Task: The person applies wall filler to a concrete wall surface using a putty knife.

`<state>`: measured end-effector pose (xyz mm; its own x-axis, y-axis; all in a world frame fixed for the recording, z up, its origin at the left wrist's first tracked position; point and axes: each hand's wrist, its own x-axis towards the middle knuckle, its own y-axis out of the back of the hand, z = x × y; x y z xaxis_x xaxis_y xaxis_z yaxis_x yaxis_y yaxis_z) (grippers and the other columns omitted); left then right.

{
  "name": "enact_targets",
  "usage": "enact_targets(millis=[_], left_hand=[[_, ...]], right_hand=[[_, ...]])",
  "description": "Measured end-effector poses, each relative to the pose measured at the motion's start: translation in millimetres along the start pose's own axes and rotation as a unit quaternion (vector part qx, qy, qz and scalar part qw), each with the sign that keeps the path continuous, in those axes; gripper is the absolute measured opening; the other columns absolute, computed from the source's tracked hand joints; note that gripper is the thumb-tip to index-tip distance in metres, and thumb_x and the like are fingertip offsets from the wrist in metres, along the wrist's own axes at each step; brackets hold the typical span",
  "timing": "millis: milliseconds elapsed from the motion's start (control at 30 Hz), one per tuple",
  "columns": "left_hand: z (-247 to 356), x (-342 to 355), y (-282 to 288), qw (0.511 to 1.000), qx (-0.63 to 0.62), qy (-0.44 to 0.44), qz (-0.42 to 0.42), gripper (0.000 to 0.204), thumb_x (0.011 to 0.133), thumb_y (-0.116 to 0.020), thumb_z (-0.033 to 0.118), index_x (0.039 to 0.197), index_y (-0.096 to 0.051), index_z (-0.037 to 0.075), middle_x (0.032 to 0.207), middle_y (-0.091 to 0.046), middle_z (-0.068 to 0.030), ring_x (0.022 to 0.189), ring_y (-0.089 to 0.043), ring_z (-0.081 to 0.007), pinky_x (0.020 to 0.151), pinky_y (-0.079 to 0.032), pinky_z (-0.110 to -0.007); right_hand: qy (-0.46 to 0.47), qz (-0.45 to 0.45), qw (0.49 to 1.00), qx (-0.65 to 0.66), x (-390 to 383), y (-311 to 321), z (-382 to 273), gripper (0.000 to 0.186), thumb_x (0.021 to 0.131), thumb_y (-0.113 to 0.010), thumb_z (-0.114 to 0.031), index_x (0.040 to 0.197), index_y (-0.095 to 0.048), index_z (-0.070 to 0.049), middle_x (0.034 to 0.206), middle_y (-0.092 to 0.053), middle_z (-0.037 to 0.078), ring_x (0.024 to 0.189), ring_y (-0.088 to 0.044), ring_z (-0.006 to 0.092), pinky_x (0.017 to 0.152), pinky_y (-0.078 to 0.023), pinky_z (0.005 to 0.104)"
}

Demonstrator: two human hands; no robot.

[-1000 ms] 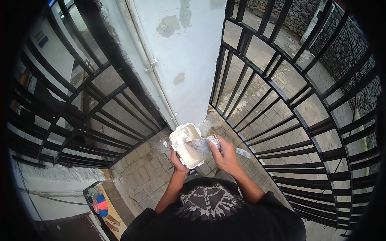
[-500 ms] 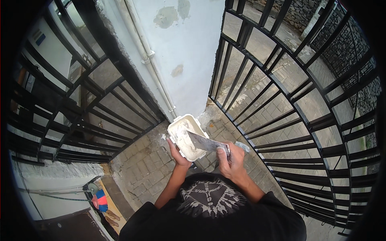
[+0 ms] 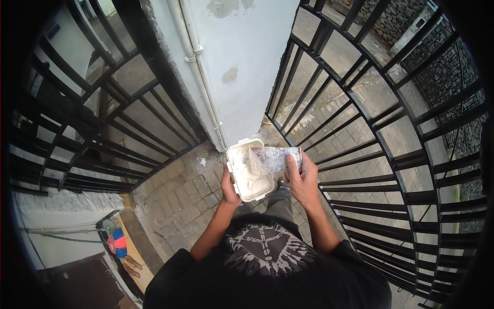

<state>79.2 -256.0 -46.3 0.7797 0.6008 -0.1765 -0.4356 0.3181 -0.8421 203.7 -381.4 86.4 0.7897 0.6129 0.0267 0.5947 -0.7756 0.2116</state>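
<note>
My left hand (image 3: 230,186) grips the near left side of a white rectangular tub (image 3: 248,171) holding white paste, kept level in front of my chest. My right hand (image 3: 302,179) holds a wide flat scraper blade (image 3: 274,158) smeared with white paste; the blade lies across the tub's far right rim, its edge over the paste. Both hands sit just in front of a pale plastered pillar (image 3: 242,56).
Black metal gates stand on both sides: the left gate (image 3: 98,134) and the right gate (image 3: 391,134). Two thin white pipes (image 3: 198,72) run down the pillar. Grey paving bricks (image 3: 180,201) cover the ground. A red and blue object (image 3: 117,242) lies at lower left.
The tub and both hands have shifted slightly, and the scraper has turned from pointing into the tub to lying flat across its right rim.
</note>
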Motion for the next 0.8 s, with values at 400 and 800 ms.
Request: enact_targets(millis=[400, 800], left_hand=[[-3.2, -1.2, -14.0, 1.000, -0.002, -0.016, 0.022, 0.065, 0.103, -0.031, 0.052, 0.140, -0.041, 0.000, 0.133, -0.054, -0.0127, 0.119, -0.055, -0.0217, 0.102, -0.042, -0.035], [-3.8, -1.7, -22.0, 0.999, 0.014, -0.036, 0.017, 0.065, 0.103, -0.029, 0.050, 0.142, -0.038, -0.001, 0.136, -0.052, -0.0129, 0.122, -0.052, -0.0220, 0.104, -0.040, -0.035]], right_hand=[[0.128, 0.051, 0.968, -0.211, 14.6, 7.5, -9.7, 0.022, 0.097, -0.057, -0.017, 0.090, -0.061, 0.003, 0.058, -0.050, 0.006, 0.051, -0.042, 0.0084, 0.045, -0.034, 0.0287], [0.070, 0.031, 0.990, -0.120, 10.8, 2.6, -19.7, 0.020, 0.095, -0.059, -0.014, 0.092, -0.061, 0.005, 0.056, -0.045, 0.015, 0.051, -0.041, 0.0133, 0.047, -0.035, 0.0326]])
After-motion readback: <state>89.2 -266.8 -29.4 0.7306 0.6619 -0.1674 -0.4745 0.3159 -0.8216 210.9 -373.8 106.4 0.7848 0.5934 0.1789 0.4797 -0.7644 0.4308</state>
